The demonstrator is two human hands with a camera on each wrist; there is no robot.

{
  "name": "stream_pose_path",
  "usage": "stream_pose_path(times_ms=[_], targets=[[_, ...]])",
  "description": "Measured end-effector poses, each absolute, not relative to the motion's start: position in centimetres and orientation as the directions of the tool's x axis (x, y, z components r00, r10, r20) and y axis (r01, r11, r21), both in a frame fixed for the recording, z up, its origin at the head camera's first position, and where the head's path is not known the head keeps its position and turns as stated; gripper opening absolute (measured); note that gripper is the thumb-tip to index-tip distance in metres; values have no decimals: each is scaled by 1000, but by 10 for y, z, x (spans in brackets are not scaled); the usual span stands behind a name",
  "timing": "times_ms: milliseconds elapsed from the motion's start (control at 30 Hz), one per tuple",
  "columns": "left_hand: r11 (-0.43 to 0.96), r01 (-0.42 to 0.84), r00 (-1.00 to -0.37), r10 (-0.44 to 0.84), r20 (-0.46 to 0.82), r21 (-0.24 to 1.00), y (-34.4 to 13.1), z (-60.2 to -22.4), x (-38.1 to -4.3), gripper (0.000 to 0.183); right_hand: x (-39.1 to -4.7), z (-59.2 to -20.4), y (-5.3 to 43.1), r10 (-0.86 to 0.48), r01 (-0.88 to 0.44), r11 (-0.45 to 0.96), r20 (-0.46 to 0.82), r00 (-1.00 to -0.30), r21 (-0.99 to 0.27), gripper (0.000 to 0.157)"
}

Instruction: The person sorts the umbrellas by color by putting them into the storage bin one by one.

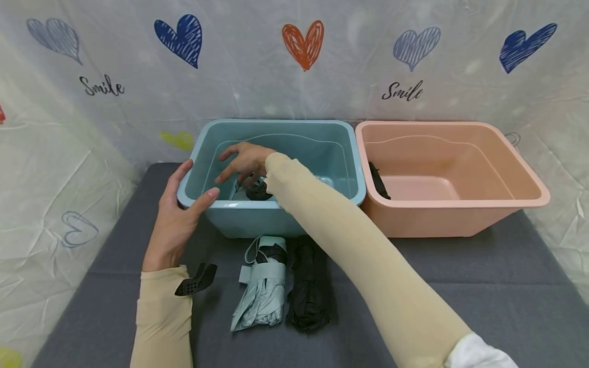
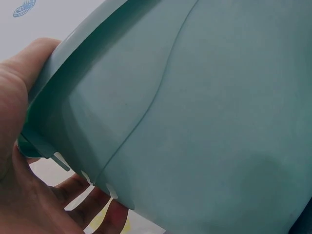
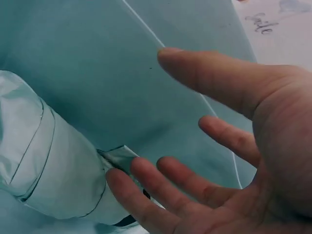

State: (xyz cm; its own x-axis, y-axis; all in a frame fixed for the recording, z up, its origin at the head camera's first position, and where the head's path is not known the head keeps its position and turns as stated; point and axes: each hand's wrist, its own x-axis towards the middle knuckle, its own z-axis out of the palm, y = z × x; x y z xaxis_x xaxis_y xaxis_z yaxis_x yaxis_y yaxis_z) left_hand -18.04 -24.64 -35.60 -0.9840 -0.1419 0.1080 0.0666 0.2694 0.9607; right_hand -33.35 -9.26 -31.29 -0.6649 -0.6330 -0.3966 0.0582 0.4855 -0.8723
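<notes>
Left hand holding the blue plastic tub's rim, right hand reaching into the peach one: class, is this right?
Wrong tub for the right hand: the head view shows it reaching into the blue plastic tub, not the peach tub. The left hand does hold the blue rim.

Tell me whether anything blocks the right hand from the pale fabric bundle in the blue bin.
Nothing visible does. The right hand is past the blue bin's rim, and the right wrist view shows its fingers beside the pale fabric bundle with no object between; whether they touch, I cannot tell.
</notes>
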Motion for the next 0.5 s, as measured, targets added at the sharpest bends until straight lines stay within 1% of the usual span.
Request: stream_pose_path(times_ms=[167, 367, 500], targets=[[258, 68, -985, -134, 105, 964, -246, -356, -181, 83, -333, -305, -90, -640, 49, 456, -366, -676, -889, 72], [255, 60, -985, -142, 98, 965, -248, -355, -181, 84, -331, -292, -79, -669, 56, 393, -328, -667, -918, 71], [257, 51, -985, -146, 91, 965, -247, -354, -181, 84, -326, -280, -65, -694, 28, 369, -296, -656, -929, 71]])
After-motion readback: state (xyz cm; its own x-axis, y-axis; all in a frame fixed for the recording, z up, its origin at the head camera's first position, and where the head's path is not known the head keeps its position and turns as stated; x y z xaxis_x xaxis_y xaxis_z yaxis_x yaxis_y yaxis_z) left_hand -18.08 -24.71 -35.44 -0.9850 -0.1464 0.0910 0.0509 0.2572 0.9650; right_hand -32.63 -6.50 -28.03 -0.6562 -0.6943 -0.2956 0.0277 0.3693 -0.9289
